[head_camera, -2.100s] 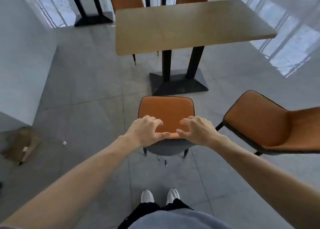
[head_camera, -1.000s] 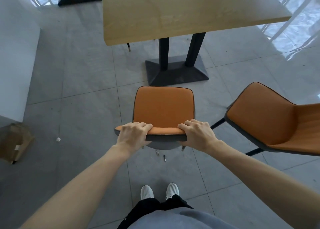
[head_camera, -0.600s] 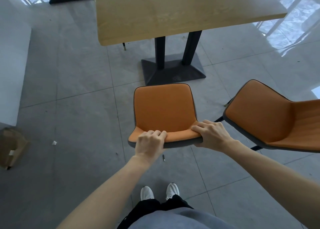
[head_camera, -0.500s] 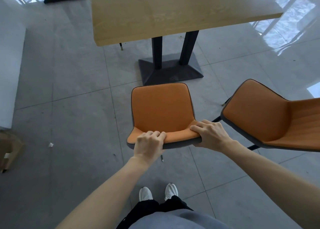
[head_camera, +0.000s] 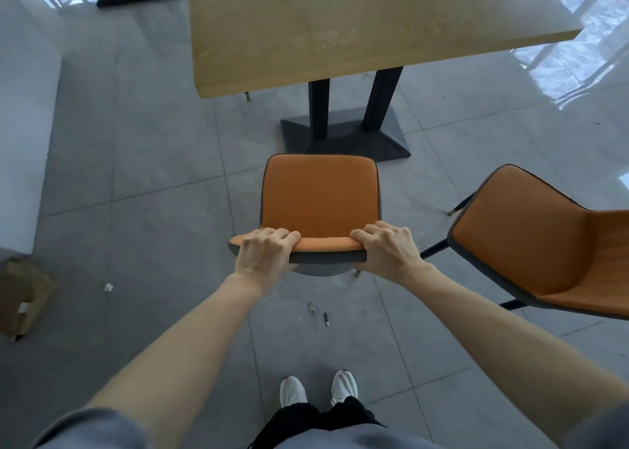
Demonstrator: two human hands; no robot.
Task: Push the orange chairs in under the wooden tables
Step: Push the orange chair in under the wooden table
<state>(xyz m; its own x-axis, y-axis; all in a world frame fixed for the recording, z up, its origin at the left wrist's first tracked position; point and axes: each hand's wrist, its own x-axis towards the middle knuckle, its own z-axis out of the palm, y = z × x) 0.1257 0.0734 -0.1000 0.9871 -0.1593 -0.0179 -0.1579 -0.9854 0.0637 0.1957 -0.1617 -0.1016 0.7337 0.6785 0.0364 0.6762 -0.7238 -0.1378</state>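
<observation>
At frame centre, the left hand (head_camera: 267, 249) and right hand (head_camera: 386, 248) each hold a closed grip on the orange chair (head_camera: 320, 200) backrest's top edge, below the wooden desk (head_camera: 357, 23).

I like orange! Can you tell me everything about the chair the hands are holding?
The chair has a smooth orange seat and backrest with dark piping and a grey outer shell. It stands upright on the grey floor, facing the table, its front near the table's black base, not yet under the top. The left hand and right hand grip the backrest's top edge. One leg tip shows beneath.
</observation>
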